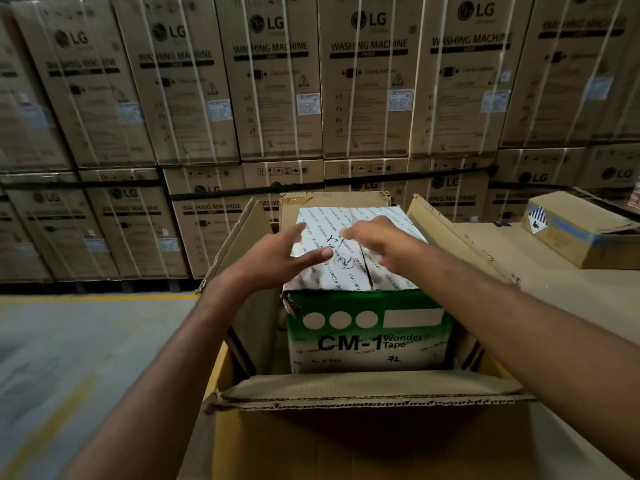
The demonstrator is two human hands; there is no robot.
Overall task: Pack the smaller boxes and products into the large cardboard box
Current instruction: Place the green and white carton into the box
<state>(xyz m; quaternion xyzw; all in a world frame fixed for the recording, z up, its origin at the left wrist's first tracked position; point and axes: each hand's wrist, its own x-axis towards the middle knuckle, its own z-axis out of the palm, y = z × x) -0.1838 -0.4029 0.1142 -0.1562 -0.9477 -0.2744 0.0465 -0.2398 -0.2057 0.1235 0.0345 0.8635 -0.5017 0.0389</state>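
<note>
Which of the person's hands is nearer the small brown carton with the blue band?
Right. The right hand hovers over the green tape box's top, on the side facing the blue-banded carton at far right. The left hand is farther left.

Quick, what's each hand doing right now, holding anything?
Left hand: open, fingers spread on the green-and-white taped cardboard box, gripping nothing.
Right hand: open on the same box.
</note>
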